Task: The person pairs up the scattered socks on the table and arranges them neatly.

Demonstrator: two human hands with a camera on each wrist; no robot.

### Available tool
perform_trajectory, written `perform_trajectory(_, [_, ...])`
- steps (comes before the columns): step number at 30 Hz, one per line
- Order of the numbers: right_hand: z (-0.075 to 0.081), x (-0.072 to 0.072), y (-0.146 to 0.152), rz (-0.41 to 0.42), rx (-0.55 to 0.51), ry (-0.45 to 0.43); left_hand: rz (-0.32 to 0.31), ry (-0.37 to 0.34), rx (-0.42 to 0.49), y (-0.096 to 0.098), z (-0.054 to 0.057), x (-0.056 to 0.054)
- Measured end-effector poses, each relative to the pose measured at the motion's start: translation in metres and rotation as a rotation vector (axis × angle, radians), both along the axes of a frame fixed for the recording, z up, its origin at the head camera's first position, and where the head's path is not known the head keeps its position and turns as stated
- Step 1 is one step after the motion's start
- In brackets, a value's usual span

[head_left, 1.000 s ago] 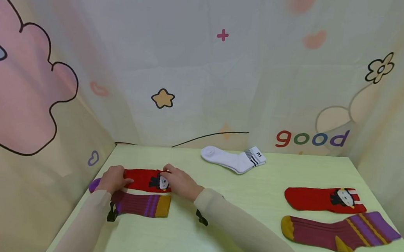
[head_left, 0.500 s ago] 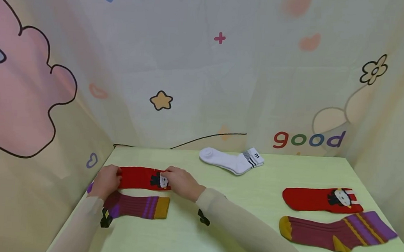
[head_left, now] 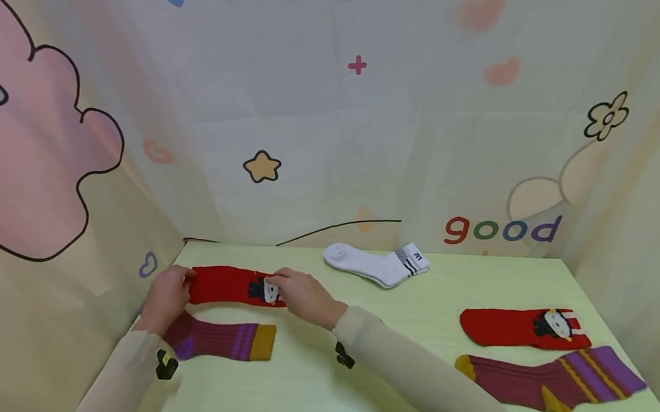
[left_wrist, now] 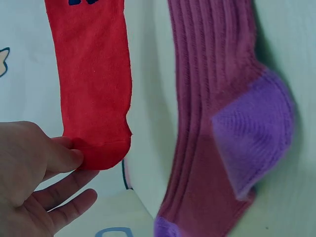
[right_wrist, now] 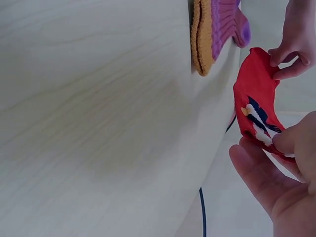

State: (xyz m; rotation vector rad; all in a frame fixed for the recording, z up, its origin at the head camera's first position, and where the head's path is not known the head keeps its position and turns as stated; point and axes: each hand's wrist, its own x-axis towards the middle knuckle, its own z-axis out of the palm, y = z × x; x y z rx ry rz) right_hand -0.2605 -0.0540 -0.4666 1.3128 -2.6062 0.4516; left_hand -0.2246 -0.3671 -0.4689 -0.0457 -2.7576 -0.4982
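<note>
A red sock (head_left: pixel 221 286) with a black-and-white animal figure is stretched sideways between both hands, close over the table's left side. My left hand (head_left: pixel 164 298) pinches its toe end between thumb and fingers, as the left wrist view shows. At the cuff end, beside the figure, my right hand (head_left: pixel 309 297) pinches the fabric; part of the cuff is hidden behind the fingers. Just nearer than the red sock lies a maroon sock (head_left: pixel 220 339) with purple heel and stripes and a mustard cuff. Its toe is mostly hidden by the left hand in the head view.
On the right lie another red sock (head_left: pixel 505 327) with the same figure and a maroon sock (head_left: pixel 513 383) with mustard heel and toe. A white sock pair (head_left: pixel 369 264) lies at the back of the pale green table (head_left: pixel 294 395). A printed curtain (head_left: pixel 313 115) stands behind.
The left hand has moved slightly left and now pinches the red sock's toe end. Both hands have raised the sock a little, away from the maroon one. The head view has shifted slightly.
</note>
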Motion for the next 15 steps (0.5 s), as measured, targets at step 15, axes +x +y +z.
perform_trajectory(15, [0.026,0.004,0.034,0.058,-0.072,-0.024,-0.058,0.129,0.01,0.019,0.02,0.014])
